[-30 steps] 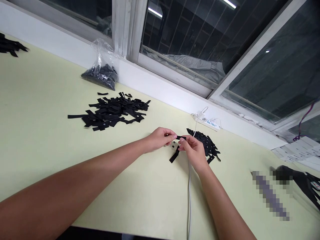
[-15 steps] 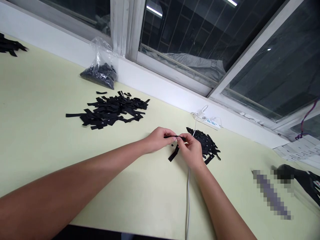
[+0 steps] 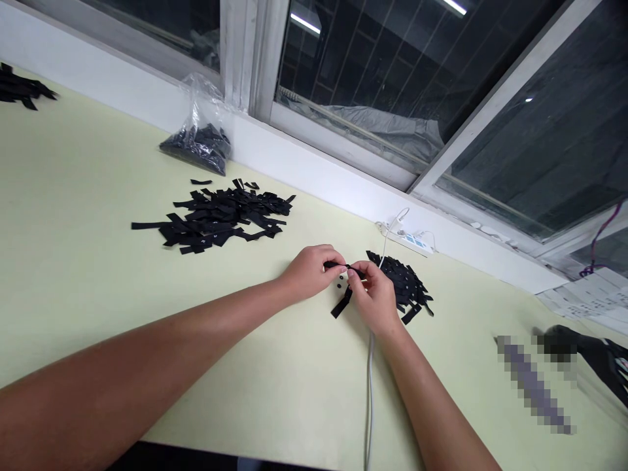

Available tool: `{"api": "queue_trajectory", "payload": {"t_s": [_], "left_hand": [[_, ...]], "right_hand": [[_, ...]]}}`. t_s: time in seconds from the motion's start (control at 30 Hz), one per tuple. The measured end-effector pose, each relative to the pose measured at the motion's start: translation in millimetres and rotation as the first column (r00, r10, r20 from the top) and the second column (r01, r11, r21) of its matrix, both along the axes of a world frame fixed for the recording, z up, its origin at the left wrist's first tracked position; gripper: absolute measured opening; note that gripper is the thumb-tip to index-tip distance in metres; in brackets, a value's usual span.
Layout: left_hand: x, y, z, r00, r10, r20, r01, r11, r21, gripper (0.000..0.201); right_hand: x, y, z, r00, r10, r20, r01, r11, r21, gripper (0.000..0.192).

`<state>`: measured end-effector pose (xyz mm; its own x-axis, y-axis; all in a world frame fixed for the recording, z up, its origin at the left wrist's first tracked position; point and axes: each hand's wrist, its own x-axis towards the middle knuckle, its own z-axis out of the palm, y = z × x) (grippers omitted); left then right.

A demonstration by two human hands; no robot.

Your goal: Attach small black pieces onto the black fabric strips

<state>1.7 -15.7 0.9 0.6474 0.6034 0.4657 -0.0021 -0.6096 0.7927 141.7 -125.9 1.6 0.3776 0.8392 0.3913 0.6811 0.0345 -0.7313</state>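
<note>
The left hand (image 3: 311, 271) and the right hand (image 3: 375, 294) meet just above the worktop (image 3: 98, 275), each with its grip pinched shut on the same small black strip (image 3: 343, 267), thumb and forefinger of each hand clamped on opposite ends. The strip is held roughly level between the two hands, at the middle of the view. Just below it a second black strip (image 3: 342, 303) lies slanted on the worktop, with a couple of tiny dark bits beside it.

Right behind the right hand sits a small heap of black pieces (image 3: 405, 282), almost touching the knuckles. A white cable (image 3: 369, 386) runs under the right wrist and up towards a white power strip (image 3: 409, 241) against the wall. Further left, well apart from the hands, a larger pile of black strips (image 3: 220, 216) is scattered about, and beyond it a clear plastic bag (image 3: 199, 134) of dark pieces leans near the window frame (image 3: 245, 59). Papers (image 3: 583, 297) lie at the far right.
</note>
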Motion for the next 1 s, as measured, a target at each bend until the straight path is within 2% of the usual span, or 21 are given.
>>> {"api": "queue_trajectory", "payload": {"t_s": [0.27,0.63,0.77,1.0], "left_hand": [[-2.0,1.8,1.6,0.999,-0.018,-0.03,0.022,0.991,0.131,0.015],[-2.1,0.6,1.3,1.0,-0.016,-0.008,0.017,0.99,0.143,0.013],[-3.0,-0.9,2.0,0.999,-0.036,-0.006,0.036,0.991,0.13,0.012],[-1.8,-0.8,-0.3,1.0,0.007,0.009,-0.008,0.985,0.17,0.009]], "right_hand": [[5.4,0.9,-6.1,0.996,0.031,-0.089,-0.028,0.999,0.031,0.029],[3.4,-0.6,-1.5,1.0,0.007,0.0,-0.006,0.998,0.061,0.024],[3.3,-1.0,-0.2,0.999,0.039,0.006,-0.04,0.997,0.066,0.023],[4.7,-1.2,0.2,0.995,0.095,-0.006,-0.094,0.993,0.071,0.023]]}}
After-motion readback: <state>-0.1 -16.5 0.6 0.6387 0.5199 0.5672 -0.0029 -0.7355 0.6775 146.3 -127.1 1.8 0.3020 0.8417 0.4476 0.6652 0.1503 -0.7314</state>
